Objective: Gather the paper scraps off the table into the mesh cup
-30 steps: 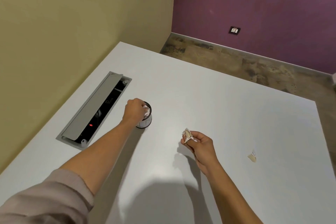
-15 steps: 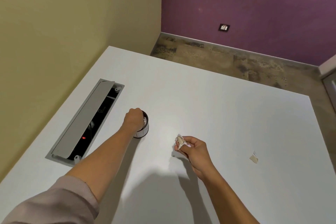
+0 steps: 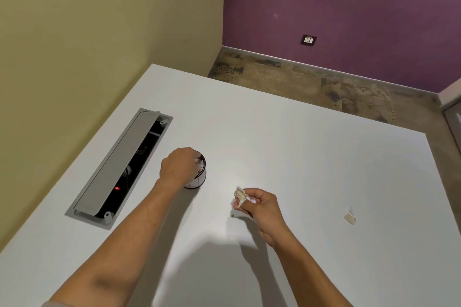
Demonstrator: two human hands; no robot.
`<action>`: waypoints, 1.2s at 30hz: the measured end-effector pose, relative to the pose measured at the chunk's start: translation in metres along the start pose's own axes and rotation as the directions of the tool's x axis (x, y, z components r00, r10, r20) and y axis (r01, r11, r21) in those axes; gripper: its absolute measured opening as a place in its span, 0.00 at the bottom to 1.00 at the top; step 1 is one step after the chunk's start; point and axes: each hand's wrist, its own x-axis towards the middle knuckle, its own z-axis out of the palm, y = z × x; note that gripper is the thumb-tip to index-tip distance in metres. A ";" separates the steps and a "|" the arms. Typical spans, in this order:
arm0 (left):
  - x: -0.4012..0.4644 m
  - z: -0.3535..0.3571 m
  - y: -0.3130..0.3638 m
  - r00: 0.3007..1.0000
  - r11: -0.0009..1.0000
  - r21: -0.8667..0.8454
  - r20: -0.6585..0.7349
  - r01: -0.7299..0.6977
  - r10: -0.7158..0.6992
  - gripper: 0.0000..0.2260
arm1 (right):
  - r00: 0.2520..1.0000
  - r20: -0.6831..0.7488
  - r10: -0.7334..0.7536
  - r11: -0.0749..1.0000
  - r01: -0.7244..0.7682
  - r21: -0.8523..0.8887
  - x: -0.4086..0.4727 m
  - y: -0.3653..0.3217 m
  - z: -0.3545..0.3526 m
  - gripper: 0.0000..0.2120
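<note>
Paper scrap (image 3: 240, 196) pinched in right hand (image 3: 262, 205), just right of mesh cup (image 3: 199, 177). Left hand (image 3: 178, 169) curls over cup's near-left rim; whether it grips, can't tell. Judgement: carry scrap over the mouth, release low. One more scrap (image 3: 350, 217) far right on table (image 3: 287, 147); open room between, right edge well beyond it

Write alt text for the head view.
Over a white table, the left hand holds the mesh cup of paper while the right hand pinches a crumpled scrap. One paper scrap lies on the table to the right; an open cable hatch sits left.
</note>
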 end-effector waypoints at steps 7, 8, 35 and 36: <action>-0.036 0.025 -0.020 0.933 0.778 -0.599 -0.357 -0.189 -0.048 0.06 | 1.000 0.019 0.006 1.000 -0.006 -0.016 0.006 -0.002 0.003 0.08; -0.045 0.033 -0.023 0.905 0.747 -0.629 -0.415 -0.213 -0.092 0.07 | 1.000 0.019 0.012 1.000 -0.012 -0.018 0.008 -0.002 0.005 0.08; -0.108 0.187 -0.072 0.967 0.981 -0.096 -0.208 -0.170 0.148 0.26 | 0.869 0.398 -0.293 0.216 0.466 -0.858 0.089 -0.025 0.133 0.17; -0.108 0.187 -0.072 0.966 0.980 -0.100 -0.213 -0.172 0.148 0.26 | 0.863 0.421 -0.277 0.204 0.481 -0.852 0.089 -0.025 0.134 0.19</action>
